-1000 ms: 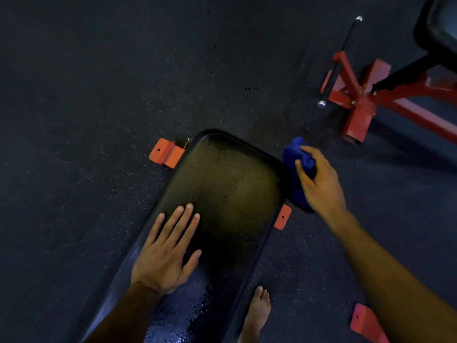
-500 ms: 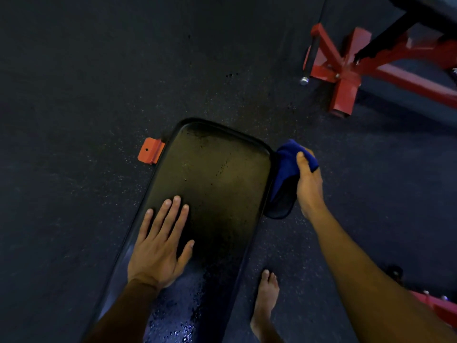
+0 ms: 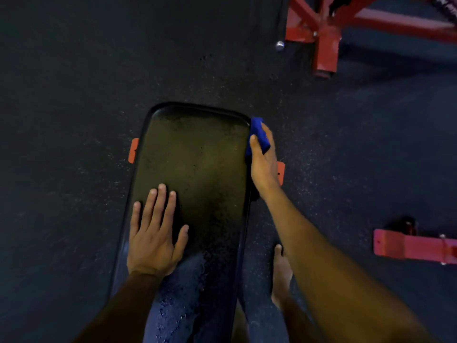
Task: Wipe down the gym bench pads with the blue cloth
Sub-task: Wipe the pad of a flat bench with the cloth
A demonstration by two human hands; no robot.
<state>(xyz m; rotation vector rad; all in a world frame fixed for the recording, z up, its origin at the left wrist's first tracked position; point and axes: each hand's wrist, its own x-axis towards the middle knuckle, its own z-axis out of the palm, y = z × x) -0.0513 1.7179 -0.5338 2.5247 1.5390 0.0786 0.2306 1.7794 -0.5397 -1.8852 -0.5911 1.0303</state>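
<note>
Right grip [image 3: 263, 160] clenched around blue cloth [image 3: 258, 134] at bench [image 3: 197, 169] side edge; left grip [image 3: 154, 233] released, flat on top.

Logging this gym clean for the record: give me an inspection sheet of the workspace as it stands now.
Surface: black bench pad, wet sheen and droplets on its near part.
Job's things: blue cloth at the pad's right edge near the far corner.
Clutter: nothing seen.
Grips: left hand flat on the pad; right hand grips the cloth.
Cables: nothing seen.
Surroundings: dark speckled floor; red frame beyond; red bracket at right; bare foot beside the bench.
</note>
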